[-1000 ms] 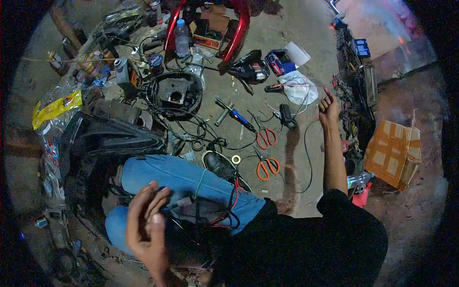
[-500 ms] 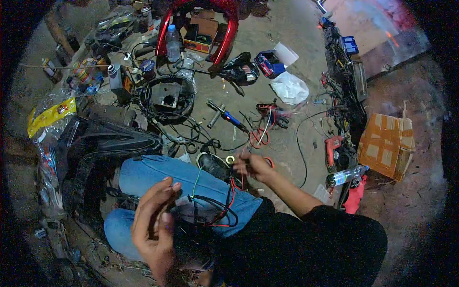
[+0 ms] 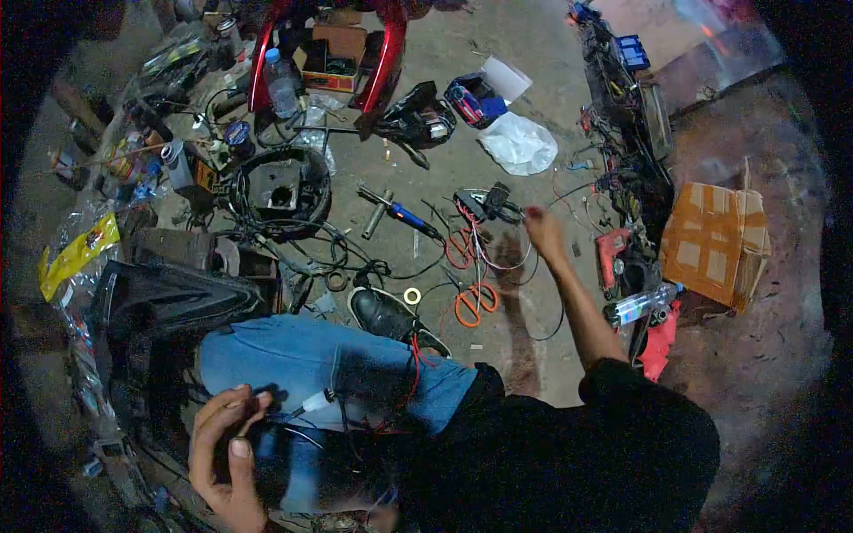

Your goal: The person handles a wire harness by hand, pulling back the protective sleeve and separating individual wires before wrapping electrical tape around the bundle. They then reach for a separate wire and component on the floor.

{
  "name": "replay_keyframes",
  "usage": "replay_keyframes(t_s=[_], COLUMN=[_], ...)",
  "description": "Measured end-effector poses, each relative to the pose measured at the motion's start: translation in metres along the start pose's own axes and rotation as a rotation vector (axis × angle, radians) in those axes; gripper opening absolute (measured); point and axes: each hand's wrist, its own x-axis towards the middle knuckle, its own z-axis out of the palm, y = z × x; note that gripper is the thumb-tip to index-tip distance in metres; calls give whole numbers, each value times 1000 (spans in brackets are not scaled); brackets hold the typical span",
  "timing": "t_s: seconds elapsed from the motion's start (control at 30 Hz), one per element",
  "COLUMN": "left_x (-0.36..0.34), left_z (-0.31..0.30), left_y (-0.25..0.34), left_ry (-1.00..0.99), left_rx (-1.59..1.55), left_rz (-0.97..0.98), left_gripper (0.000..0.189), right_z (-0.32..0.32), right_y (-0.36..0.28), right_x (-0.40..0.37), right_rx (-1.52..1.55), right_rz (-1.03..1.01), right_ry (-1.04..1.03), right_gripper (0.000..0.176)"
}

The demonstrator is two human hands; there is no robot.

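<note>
At the lower left, my left hand (image 3: pixel 224 453) is loosely curled, thumb below the bent fingers; what lies between them is hidden. Close to its fingertips is a white plug connector (image 3: pixel 317 401) with dark wires, above my jeans. My right hand (image 3: pixel 544 233) is stretched out over the floor, fingers closed on a thin pale wire (image 3: pixel 506 267) that loops down from it. Just left of that hand is a black clamp-like part (image 3: pixel 484 202) with wires. Orange-handled scissors (image 3: pixel 476 305) lie below it. A blue-handled tool (image 3: pixel 413 219) lies farther left.
A roll of tape (image 3: pixel 412 296) lies beside my black shoe (image 3: pixel 378 313). A white plastic bag (image 3: pixel 520 145), a red drill-like tool (image 3: pixel 611 258), a plastic bottle (image 3: pixel 640 305) and a cardboard box (image 3: pixel 716 244) stand or lie around. Black motorcycle-like bodywork (image 3: pixel 169 302) is at left.
My right hand has moved away from my knee, up and right, to beside the black clamp-like part. My left hand has shifted down and left. The view has shifted slightly.
</note>
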Motion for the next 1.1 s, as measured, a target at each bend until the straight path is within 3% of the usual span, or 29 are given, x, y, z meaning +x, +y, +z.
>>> replay_keyframes(t_s=[0.1, 0.17, 0.3, 0.4, 0.47, 0.53, 0.6, 0.73, 0.77, 0.87, 0.93, 1.0, 1.07, 1.1], left_x=[2, 6, 4, 0, -2, -3, -4, -2, -1, 2, 2, 0, -1, -2], left_z=[-2, -6, -6, -11, -12, -13, -13, -9, -9, -9, -6, -8, -10, -9], left_y=[8, 14, 19, 9, 6, 4, 6, 12, 12, 20, 22, 24, 25, 25], left_ry=[-27, -40, -5, 19, 38, 32, 23, 2, -7, -52, -56, -60, -60, -52], left_rx=[98, 240, 254, 198, 96, 109, 112, 101, 100, 111, 68, 103, 201, 153], left_rz=[33, 74, 33, 23, -8, 28, 47, 63, 73, 99, 101, 140, 217, 198], left_gripper=[40, 38, 35, 34, 33, 31, 30, 28, 28, 27, 27, 27, 28, 28], right_z=[47, 74, 74, 68, 27, -16, -78, -159, -168, -188, -230, -250, -271, -284], right_y=[63, 87, 65, 55, 18, -10, -53, -98, -98, -113, -139, -152, -144, -152], right_x=[66, 90, 98, 118, 107, 121, 117, 116, 122, 138, 142, 150, 186, 181], right_rx=[4, -35, 1, -16, 776, 770, 709, 999, 824, 585, 884, 922, 881, 940], right_rz=[-172, -151, -110, -51, 83, 54, 65, -4, -58, -161, -182, -283, -261, -294], right_ry=[200, 92, -243, -251, -265, -105, -119, -30, -113, -75, 204, 148, -68, 92], right_gripper=[38, 41, 44, 40, 32, 28, 28, 30, 30, 27, 24, 19, 18, 19])
